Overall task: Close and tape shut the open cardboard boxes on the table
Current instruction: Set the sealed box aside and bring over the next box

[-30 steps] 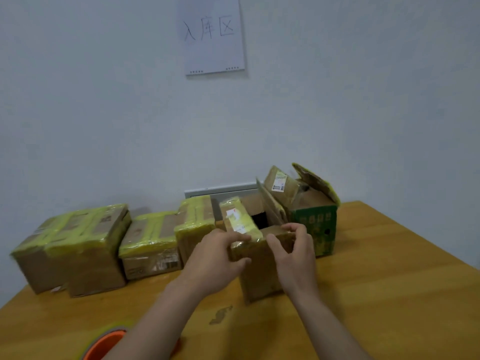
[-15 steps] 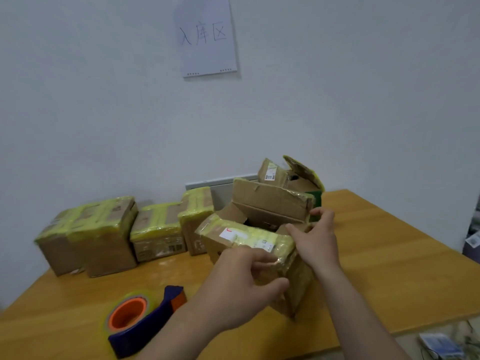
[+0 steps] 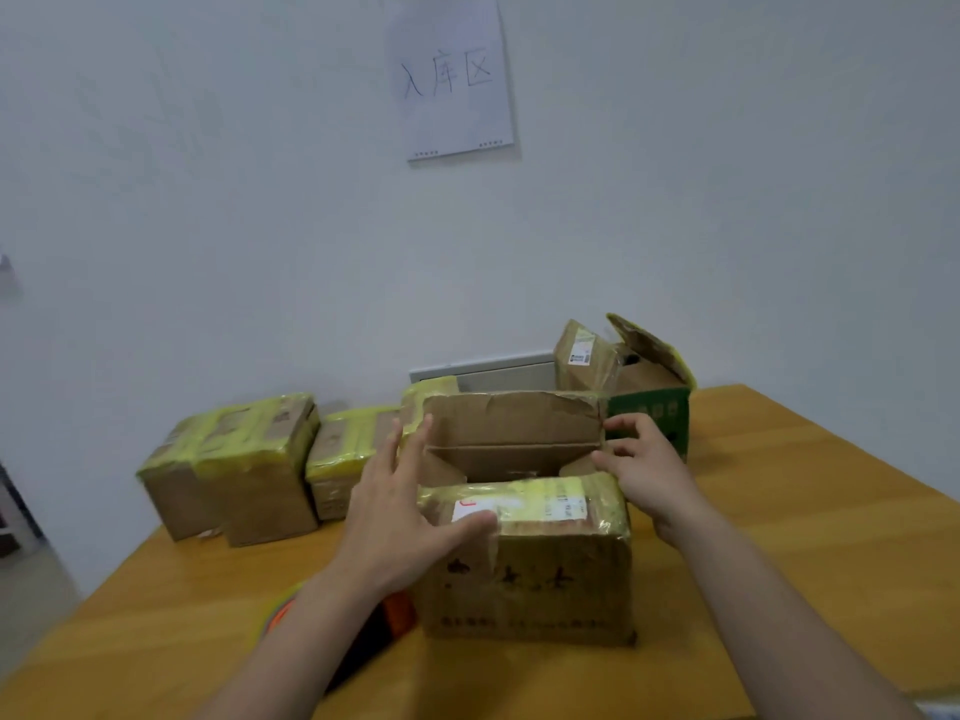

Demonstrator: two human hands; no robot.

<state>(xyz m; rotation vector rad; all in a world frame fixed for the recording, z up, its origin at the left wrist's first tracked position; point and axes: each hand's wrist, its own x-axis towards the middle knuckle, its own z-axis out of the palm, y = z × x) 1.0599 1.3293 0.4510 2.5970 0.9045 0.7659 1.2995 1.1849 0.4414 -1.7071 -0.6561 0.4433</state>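
Head view: the open box (image 3: pixel 524 563) stands on the table (image 3: pixel 779 511) before the person; left hand (image 3: pixel 395 517), fingers straight and spread, and right hand (image 3: pixel 644 465), fingers loosely apart, flank it, probably to fold the side flaps in

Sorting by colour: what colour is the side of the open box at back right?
The back box has a green side; head view.

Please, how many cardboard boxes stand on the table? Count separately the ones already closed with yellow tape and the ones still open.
Taped-shut boxes: 4
Open boxes: 2, the brown open box in front and the green open box behind it
Total: 6
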